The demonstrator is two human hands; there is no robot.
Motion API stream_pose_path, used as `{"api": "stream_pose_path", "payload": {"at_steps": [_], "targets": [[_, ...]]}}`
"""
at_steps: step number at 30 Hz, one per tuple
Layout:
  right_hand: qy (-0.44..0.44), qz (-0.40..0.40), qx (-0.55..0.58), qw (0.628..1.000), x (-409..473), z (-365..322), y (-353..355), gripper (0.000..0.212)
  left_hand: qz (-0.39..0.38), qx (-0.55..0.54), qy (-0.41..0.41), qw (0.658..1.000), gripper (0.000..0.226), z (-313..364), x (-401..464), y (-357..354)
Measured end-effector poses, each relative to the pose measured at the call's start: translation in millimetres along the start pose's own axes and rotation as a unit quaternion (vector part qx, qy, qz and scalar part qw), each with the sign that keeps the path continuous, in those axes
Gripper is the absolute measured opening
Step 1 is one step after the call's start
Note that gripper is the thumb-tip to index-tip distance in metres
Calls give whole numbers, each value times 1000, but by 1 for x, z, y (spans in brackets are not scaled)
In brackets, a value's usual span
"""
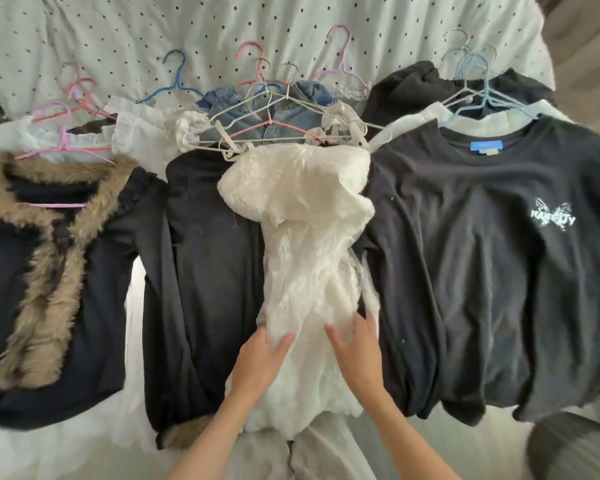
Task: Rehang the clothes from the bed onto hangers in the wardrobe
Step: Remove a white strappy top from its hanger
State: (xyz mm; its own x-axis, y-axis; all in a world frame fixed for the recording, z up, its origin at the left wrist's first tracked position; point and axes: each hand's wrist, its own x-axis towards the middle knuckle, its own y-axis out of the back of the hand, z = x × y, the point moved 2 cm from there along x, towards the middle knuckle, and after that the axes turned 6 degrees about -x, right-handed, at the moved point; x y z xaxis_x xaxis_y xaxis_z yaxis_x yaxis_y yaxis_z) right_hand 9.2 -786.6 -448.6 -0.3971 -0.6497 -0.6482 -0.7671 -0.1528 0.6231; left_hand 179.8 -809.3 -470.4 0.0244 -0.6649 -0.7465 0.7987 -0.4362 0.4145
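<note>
Both hands meet low on a white fluffy garment (305,244) at bed centre: left hand (262,358) pinching its fabric at seven o'clock, right hand (355,344) resting flat at five. Soft, light, probably snag-prone; lifting by its white hanger (222,131) at twelve looks safest.

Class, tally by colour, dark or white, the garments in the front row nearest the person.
Dark: 3 (fur-trimmed jacket, plain top, printed T-shirt)
White: 1 (fluffy garment)
Total: 4
</note>
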Motion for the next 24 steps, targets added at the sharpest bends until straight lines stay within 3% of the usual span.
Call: {"api": "stream_pose_path", "payload": {"at_steps": [4,7,11,14,16,20,24], "targets": [[-24,-9,-38,999,-19,5,-15,51,52,-12,-24,998,24,-11,-32,-5],[-56,-3,-38,998,-23,8,-25,21,52,-44,-19,997,24,-17,-43,-5],[-81,10,40,996,-30,16,-34,41,55,-78,-22,995,25,-22,-47,3],[-71,-2,106,992,-46,18,-34,34,52,-106,-20,993,19,-29,-53,13],[-81,-13,174,981,-62,21,-31,26,39,-95,-25,994,28,-32,-59,21],[-30,-1,216,976,-87,6,-2,20,9,-54,-117,992,36,-2,-75,44],[80,114,223,965,-89,-46,57,20,66,-70,-235,967,37,77,-91,85]]}}
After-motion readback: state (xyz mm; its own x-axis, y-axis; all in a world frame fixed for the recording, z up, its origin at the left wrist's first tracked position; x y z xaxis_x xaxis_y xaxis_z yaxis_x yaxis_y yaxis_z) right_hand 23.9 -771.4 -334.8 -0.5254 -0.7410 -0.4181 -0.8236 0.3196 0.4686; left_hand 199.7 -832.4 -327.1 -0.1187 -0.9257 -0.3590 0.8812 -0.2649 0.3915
